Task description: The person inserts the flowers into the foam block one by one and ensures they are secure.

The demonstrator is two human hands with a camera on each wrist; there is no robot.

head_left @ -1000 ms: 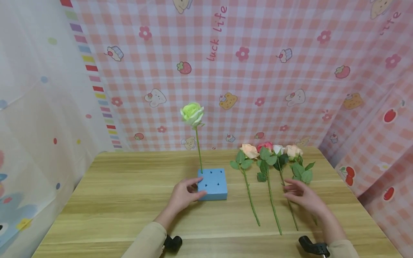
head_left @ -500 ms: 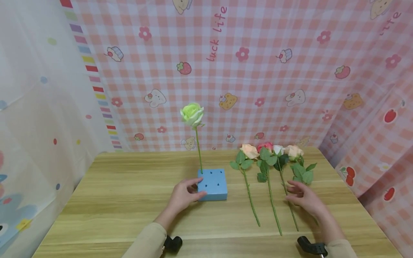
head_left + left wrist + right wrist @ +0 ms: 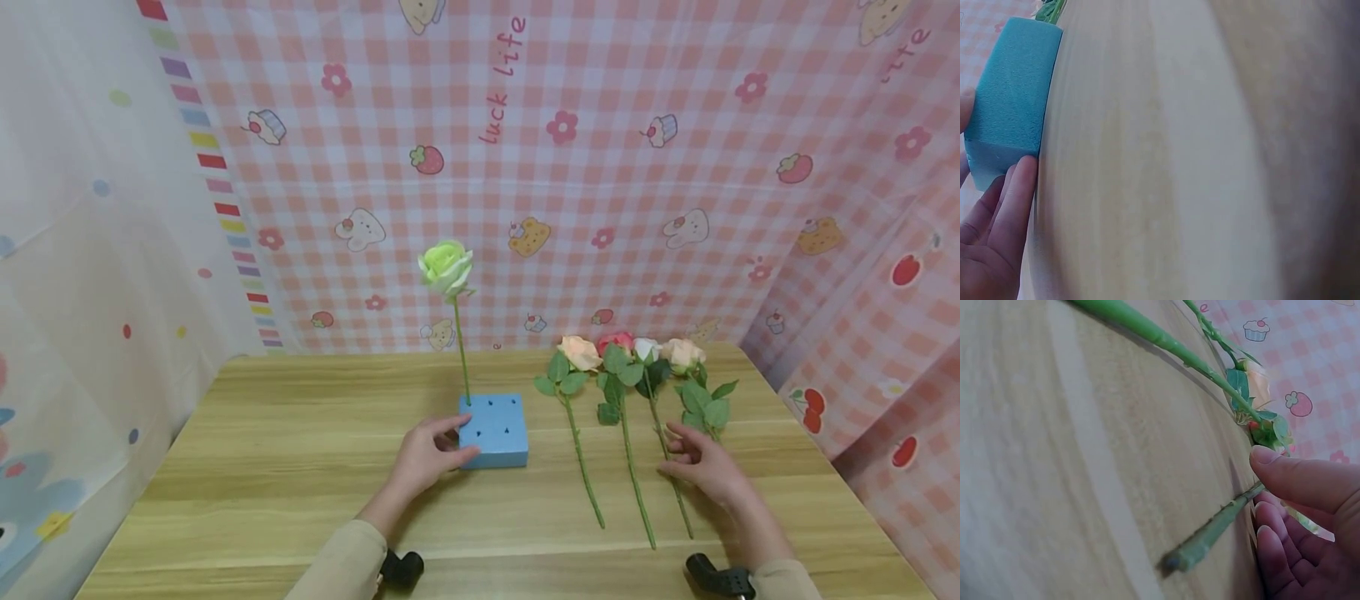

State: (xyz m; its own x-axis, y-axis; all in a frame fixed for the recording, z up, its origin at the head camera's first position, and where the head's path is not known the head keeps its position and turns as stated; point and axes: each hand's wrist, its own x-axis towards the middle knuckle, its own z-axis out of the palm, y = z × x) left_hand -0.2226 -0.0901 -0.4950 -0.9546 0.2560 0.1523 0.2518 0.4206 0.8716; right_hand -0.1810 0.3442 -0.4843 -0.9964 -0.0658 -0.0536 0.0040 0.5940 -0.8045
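Observation:
My left hand (image 3: 427, 447) grips a blue foam block (image 3: 492, 421) at its left side, thumb near the front and fingers behind. A pale green rose (image 3: 446, 268) stands in the block's back left hole, leaning slightly left. The left wrist view shows fingertips against the end of the block. Around the stem of a lying white rose (image 3: 647, 349), my right hand (image 3: 708, 467) has its thumb and fingers spread apart. In the right wrist view that stem (image 3: 1210, 532) passes between thumb and fingers, with a gap on the thumb side; whether the fingertips touch it I cannot tell.
Left of the white rose lie a peach rose (image 3: 580, 352) and a pinkish-red rose (image 3: 615, 342). To its right lies another peach rose (image 3: 682, 354), its lower stem hidden by my right hand. A checked curtain (image 3: 465, 192) hangs behind the wooden table (image 3: 300, 433).
My right hand has shifted slightly toward me along the white rose's stem, its thumb lower than before. The left hand, the block and the green rose have stayed in place.

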